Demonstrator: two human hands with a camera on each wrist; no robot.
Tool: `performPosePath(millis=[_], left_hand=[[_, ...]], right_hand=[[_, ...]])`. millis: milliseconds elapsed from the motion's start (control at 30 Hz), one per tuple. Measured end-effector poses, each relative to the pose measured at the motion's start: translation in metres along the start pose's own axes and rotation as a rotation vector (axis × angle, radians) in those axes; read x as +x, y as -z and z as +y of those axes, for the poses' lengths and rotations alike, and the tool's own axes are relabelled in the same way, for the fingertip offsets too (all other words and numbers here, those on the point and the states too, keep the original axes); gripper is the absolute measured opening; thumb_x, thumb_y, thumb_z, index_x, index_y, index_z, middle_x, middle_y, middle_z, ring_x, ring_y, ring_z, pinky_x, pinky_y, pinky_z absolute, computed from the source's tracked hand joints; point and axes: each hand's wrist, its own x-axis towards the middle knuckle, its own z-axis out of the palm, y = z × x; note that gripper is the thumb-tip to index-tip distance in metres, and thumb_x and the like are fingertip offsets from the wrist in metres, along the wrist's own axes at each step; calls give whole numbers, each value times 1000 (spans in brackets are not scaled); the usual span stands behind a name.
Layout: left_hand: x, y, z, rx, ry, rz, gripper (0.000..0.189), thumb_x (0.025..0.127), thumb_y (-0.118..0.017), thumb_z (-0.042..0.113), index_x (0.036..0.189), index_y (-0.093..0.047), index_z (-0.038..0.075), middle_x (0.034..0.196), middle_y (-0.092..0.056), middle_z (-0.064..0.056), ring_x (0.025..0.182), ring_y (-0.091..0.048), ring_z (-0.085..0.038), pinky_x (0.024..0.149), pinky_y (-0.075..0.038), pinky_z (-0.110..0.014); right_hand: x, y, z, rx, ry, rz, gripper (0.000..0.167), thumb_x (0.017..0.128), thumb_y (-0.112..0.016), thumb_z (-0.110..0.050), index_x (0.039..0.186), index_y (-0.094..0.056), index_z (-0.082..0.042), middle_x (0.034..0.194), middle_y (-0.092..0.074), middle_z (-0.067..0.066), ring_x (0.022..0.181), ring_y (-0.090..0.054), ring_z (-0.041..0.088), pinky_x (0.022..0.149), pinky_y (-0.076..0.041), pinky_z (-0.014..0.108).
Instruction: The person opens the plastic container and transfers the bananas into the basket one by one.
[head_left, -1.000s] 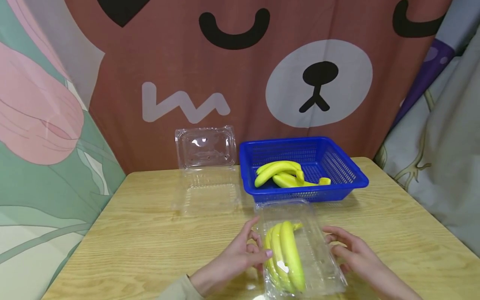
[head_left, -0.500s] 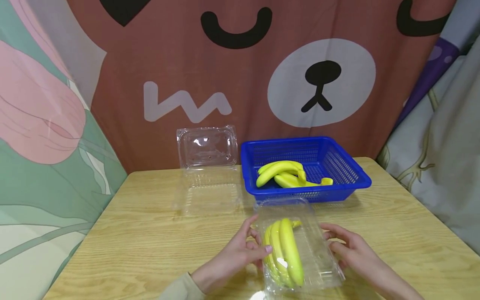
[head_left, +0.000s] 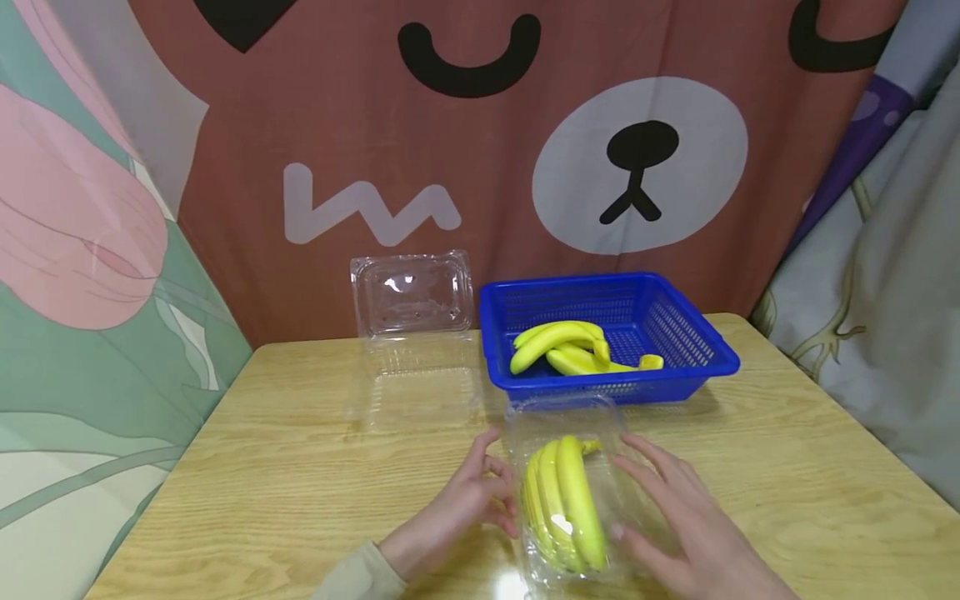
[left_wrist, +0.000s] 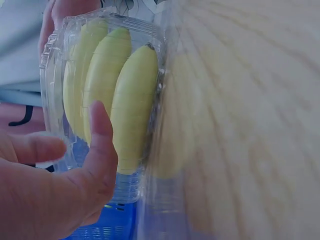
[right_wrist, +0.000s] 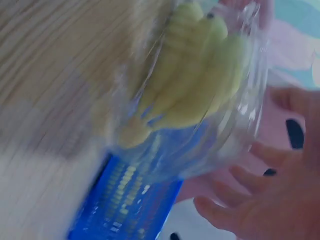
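A bunch of bananas (head_left: 573, 504) lies in a clear plastic clamshell container (head_left: 562, 419) with its lid down, near the front of the table. My left hand (head_left: 463, 498) is beside the container's left wall, fingers loosely bent and thumb raised off the lid. In the left wrist view, a finger of the left hand (left_wrist: 60, 192) stands in front of the bananas (left_wrist: 135, 105); whether it touches the plastic I cannot tell. My right hand (head_left: 686, 521) spreads over the container's right side, fingers extended. The right wrist view is blurred and shows the right hand (right_wrist: 272, 185) close to the lid.
Behind the container stands a blue plastic basket (head_left: 611, 390) with more bananas (head_left: 558, 342) in it. Left of the basket sits a second clear clamshell (head_left: 412, 292), lid raised. A printed bear curtain (head_left: 337, 108) hangs along the table's (head_left: 300, 467) back edge.
My right hand has moved from the container's right edge up and left over its lid. My left thumb has lifted off the lid. The container has shifted slightly.
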Motion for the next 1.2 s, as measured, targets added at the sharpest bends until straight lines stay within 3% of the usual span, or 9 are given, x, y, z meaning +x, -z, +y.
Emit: performPosePath(millis=[100,167,233,300,367,467,533,900,1200], left_hand=[[1,1,-3,-12,3,-27,91,80,-58,-6,156,-10,9,106,-44,-17,73,-59,-23,63,-59,-37],[2,1,-6,-23,4,-42,96,78,-62,-7,156,-9,10,107,-44,-17,72,-60,-22,63,-59,-36],[2,0,-8,-35,3,-57,100,77,-65,-9,157,-8,11,107,-43,-16,71,-62,-22,64,-59,-37],[2,0,-10,-39,5,-67,105,75,-69,-11,157,-7,13,108,-43,-16,71,-63,-22,66,-59,-39],[1,1,-11,-37,10,-83,108,75,-71,-11,157,-5,14,109,-43,-17,73,-65,-23,69,-59,-40],[0,1,-11,-17,15,-104,112,75,-72,-12,158,-2,16,111,-43,-17,77,-65,-24,73,-59,-41],[0,2,-10,2,18,-115,113,75,-72,-13,158,0,17,113,-44,-17,78,-65,-25,74,-58,-41],[-2,2,-7,60,8,-147,115,77,-74,-9,158,3,14,113,-43,-16,82,-64,-23,74,-59,-37],[-4,1,-6,71,12,-130,120,72,-74,-14,158,4,15,113,-43,-16,83,-63,-23,74,-58,-36]], right_hand=[[-1,-7,-9,-42,52,-83,77,80,-78,-47,146,-47,-23,155,-35,6,137,-35,30,116,-15,33],[-2,-12,-13,-57,42,-131,78,82,-73,-55,148,-45,-22,158,-31,5,140,-32,32,112,1,15],[-3,-15,-17,-65,16,-165,78,84,-69,-59,149,-44,-23,159,-30,4,141,-32,34,111,5,13],[-3,-16,-19,-56,-23,-190,77,85,-66,-60,150,-43,-25,159,-28,2,141,-31,35,115,2,20],[-3,-15,-20,-44,-46,-208,78,85,-66,-61,150,-42,-27,159,-28,1,142,-30,36,119,-9,38],[-3,-15,-21,-48,-53,-227,79,84,-65,-64,151,-42,-27,159,-29,2,141,-30,38,107,-29,62],[-2,-15,-21,-56,-58,-242,81,84,-63,-66,151,-42,-26,159,-30,2,141,-30,38,101,-35,66],[4,-7,-20,-55,-84,-379,90,82,-55,-75,149,-44,-16,154,-39,8,141,-30,42,98,-39,66],[4,-8,-17,-184,57,-271,85,84,-58,-72,143,-52,-11,147,-48,10,133,-43,39,93,-49,57]])
